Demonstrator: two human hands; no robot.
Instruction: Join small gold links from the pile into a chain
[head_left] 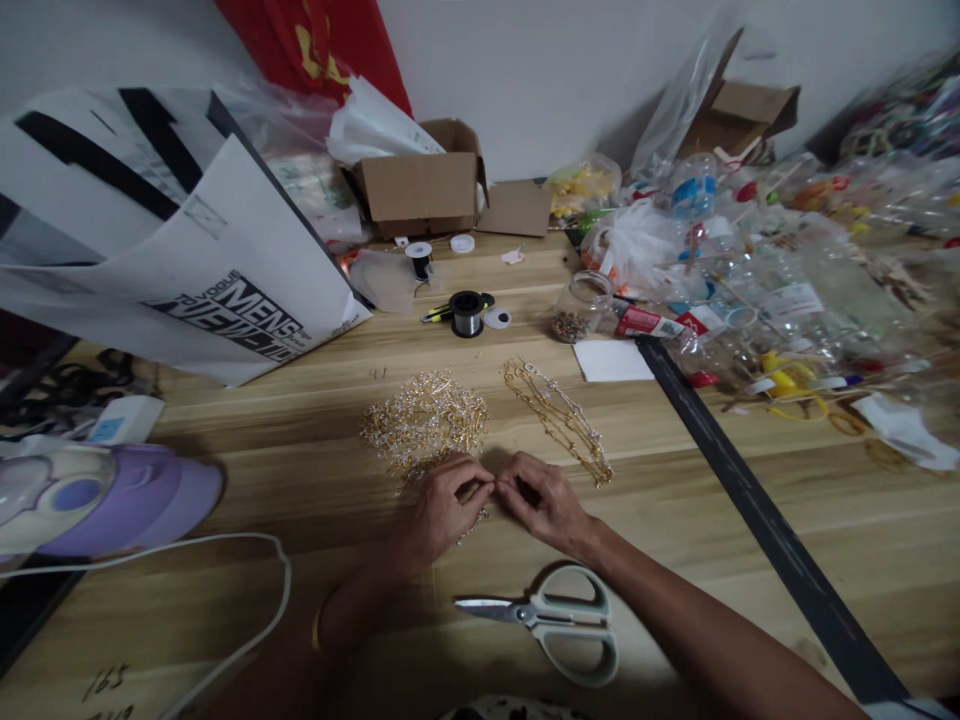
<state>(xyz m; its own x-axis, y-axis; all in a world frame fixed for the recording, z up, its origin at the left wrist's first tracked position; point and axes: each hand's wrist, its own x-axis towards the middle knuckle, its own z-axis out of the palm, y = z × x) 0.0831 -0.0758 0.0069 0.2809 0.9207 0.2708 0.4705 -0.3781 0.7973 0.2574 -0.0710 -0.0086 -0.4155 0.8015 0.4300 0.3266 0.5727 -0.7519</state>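
Note:
Both hands meet over the wooden table, fingertips nearly touching. My left hand [452,503] is pinched at the near edge of a pile of gold and silver chain pieces [427,418]. A short beaded strand [474,528] hangs below its fingers. My right hand [546,500] is pinched too; whatever lies between its fingertips is too small to name. Beyond it, to the right, lie several long gold and silver chains [562,420]. Grey-handled scissors [551,618] rest nearest me, blades pointing left.
Wire spools [466,316] and a jar of beads [576,310] stand farther back. At left are a white bag [255,270], a purple appliance [142,495] and a white cable [225,537]. Plastic bottles [787,290] are heaped at right, beyond a dark strip [750,510]. A cardboard box [420,190] sits behind.

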